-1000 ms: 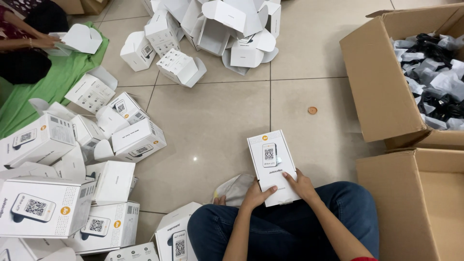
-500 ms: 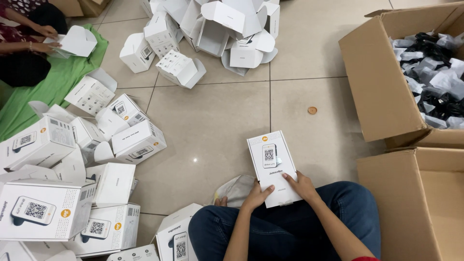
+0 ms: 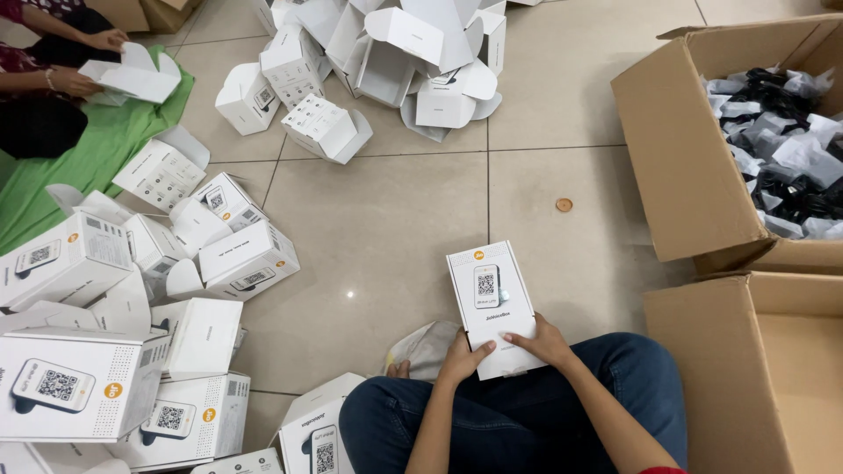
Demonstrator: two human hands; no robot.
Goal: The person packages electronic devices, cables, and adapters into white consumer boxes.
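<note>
A person sits cross-legged on a tiled floor [image 3: 386, 219], seen from above, with blue jeans [image 3: 527, 421] filling the bottom of the view. Both bare hands hold one white box [image 3: 493, 303] that rests against the lap, its printed face turned up and its far end pointing away from the body. The left hand [image 3: 461, 358] grips the box's near left edge with the thumb on top, and the right hand [image 3: 546, 341] clasps the near right corner, fingers curled round the side. A crumpled grey cloth [image 3: 430, 347] lies on the floor just beside the left hand. At the right stands an open brown carton [image 3: 755, 369], its inside bare where it shows. To the left, closed white boxes of the same kind [image 3: 79, 386] are heaped together, some upright, some lying on their sides. A small round brown disc [image 3: 564, 204] lies alone on the tiles past the held box. Farther right, a second open carton [image 3: 676, 149] holds a jumble of black items in clear wrappers [image 3: 781, 140]. At the far middle is a pile of open, unfolded white boxes [image 3: 395, 53] with flaps raised. In the far left corner, another person's hands [image 3: 88, 61] hold a white box flap over a green sheet [image 3: 97, 149] spread on the floor.
</note>
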